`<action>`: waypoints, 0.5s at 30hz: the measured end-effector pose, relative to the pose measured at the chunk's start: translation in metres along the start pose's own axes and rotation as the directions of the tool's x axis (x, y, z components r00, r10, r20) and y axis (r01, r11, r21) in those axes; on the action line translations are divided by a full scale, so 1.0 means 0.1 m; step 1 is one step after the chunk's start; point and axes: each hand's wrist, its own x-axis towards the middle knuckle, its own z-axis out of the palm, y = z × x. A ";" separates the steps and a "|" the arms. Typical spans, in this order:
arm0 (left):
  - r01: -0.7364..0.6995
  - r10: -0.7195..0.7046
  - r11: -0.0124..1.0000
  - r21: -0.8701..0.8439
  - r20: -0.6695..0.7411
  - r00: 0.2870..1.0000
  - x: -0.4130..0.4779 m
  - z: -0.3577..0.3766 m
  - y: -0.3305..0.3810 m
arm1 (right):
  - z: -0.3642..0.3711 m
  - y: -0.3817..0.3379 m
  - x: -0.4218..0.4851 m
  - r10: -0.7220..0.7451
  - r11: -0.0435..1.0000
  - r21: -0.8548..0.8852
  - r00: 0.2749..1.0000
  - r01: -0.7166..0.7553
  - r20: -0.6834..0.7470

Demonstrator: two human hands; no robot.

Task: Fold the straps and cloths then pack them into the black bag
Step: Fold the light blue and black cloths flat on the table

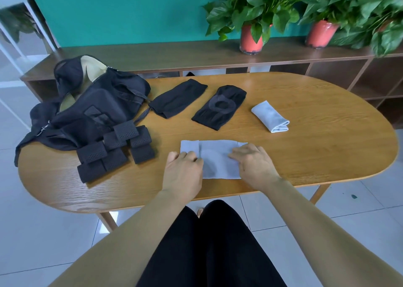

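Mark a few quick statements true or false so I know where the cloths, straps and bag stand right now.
1. The left hand and right hand both hold the flat pale cloth. True.
2. The folded pale cloth is already inside the black bag. False: it lies on the table, well to the right of the bag.
3. The black straps lie stacked against the bag's near side. True.
4. The bag is closed. False: its top gapes open, with pale lining showing.
5. The plain black sleeve and the ringed black sleeve lie between the bag and the folded pale cloth. True.
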 end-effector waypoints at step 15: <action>-0.082 0.075 0.996 0.027 0.194 0.978 0.20 -0.06 -0.26 | 0.19 -0.30 -0.25 -0.118 0.979 0.141 0.977 0.144 -0.177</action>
